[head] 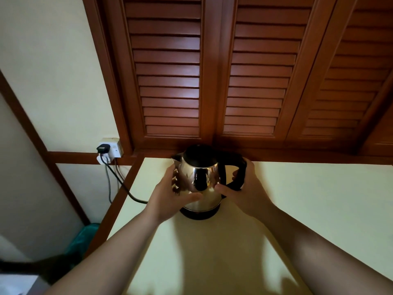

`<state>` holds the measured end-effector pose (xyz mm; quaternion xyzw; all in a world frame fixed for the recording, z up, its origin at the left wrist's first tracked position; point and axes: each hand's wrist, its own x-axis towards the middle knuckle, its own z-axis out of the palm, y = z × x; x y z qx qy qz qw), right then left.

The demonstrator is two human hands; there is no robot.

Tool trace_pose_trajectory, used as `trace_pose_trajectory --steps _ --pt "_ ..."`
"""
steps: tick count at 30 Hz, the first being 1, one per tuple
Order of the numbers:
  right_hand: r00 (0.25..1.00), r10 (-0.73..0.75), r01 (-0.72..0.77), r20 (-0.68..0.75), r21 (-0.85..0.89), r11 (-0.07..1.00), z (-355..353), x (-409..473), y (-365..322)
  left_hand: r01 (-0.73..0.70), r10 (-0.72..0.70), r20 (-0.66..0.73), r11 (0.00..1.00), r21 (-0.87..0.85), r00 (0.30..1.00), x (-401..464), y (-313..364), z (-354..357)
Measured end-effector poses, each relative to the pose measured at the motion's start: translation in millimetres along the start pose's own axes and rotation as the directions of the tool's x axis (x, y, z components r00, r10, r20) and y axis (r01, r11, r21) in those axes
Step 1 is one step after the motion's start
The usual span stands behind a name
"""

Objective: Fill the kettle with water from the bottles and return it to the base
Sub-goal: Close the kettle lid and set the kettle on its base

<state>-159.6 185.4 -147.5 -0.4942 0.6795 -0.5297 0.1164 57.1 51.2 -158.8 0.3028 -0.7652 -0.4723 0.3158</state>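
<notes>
A shiny steel kettle with a black lid and black handle stands on its black base near the back of a pale tabletop. Its spout points left and its lid is closed. My left hand cups the kettle's left side, fingers and thumb curved against the metal. My right hand grips the black handle on the right, fingers wrapped round it. No bottles are in view.
A black cord runs from the base off the table's left edge to a plug in a wall socket. Brown louvred shutters stand right behind the kettle. Left of the table, the floor lies lower, with a green item.
</notes>
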Motion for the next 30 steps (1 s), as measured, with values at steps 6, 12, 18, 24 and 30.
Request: trace_pose_trajectory --steps 6,12,18,24,30 --pt "0.998 -0.051 0.041 -0.045 -0.2 0.979 -11 -19 -21 0.039 -0.038 -0.045 0.999 0.027 0.998 -21 3 0" --pt "0.972 -0.233 0.223 0.03 -0.424 0.878 -25 -23 -36 0.087 -0.087 -0.003 0.996 -0.024 0.996 -38 18 0" --pt "0.981 -0.176 0.192 0.077 -0.411 0.891 -27 -22 -45 0.135 -0.136 0.031 0.99 0.051 0.99 -41 27 -2" --pt "0.989 -0.086 0.132 0.121 -0.444 0.887 -31 -19 -60 0.195 -0.206 0.054 0.967 0.161 0.977 -44 46 -8" --pt "0.988 -0.026 0.088 0.155 -0.409 0.908 -33 -32 -70 0.191 -0.205 0.031 0.948 0.256 0.978 -45 50 -12"
